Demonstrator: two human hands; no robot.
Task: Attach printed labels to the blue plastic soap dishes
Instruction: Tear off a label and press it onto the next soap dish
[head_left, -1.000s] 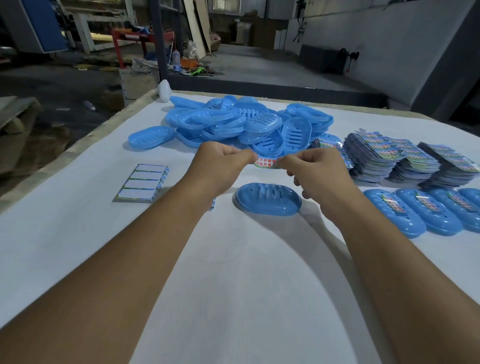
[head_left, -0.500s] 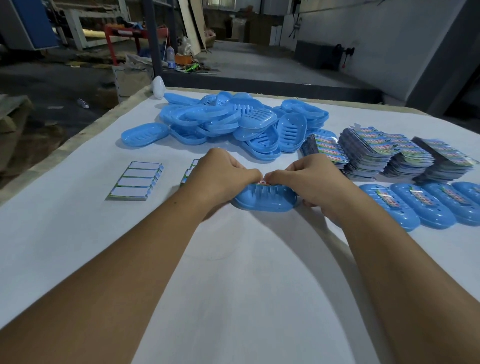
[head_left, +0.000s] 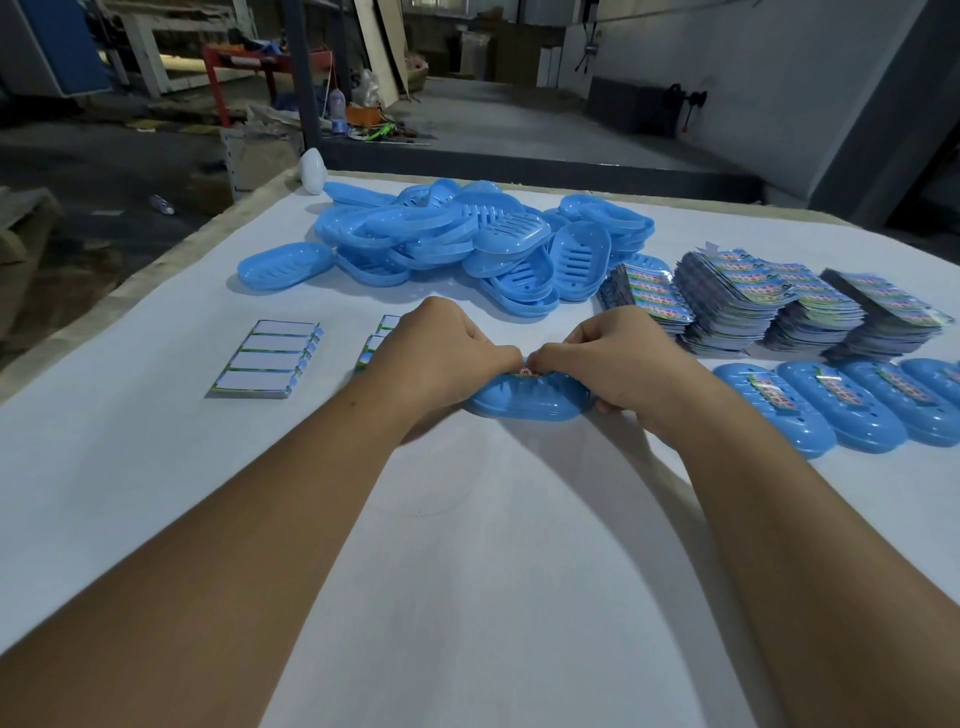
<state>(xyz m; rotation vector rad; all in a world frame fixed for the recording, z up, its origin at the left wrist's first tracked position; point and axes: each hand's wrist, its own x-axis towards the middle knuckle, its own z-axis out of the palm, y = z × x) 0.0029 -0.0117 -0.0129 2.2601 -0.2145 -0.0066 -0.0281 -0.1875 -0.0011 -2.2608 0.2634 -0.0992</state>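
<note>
A blue soap dish (head_left: 524, 402) lies on the white table in front of me. My left hand (head_left: 441, 353) and my right hand (head_left: 618, 358) sit on top of it, fingers curled, knuckles nearly touching. Between the fingertips a small strip of a printed label (head_left: 525, 371) shows, held down on the dish by both hands. Most of the label is hidden under my fingers.
A heap of unlabelled blue dishes (head_left: 467, 244) lies behind my hands. Stacks of printed labels (head_left: 769, 296) stand at the right, with a row of labelled dishes (head_left: 841, 410) in front. White-backed label sheets (head_left: 267, 358) lie at the left. The table edge (head_left: 171, 260) runs along the left.
My hands came down from above the dish, carrying the label, and now rest on the dish with the label pressed against it.
</note>
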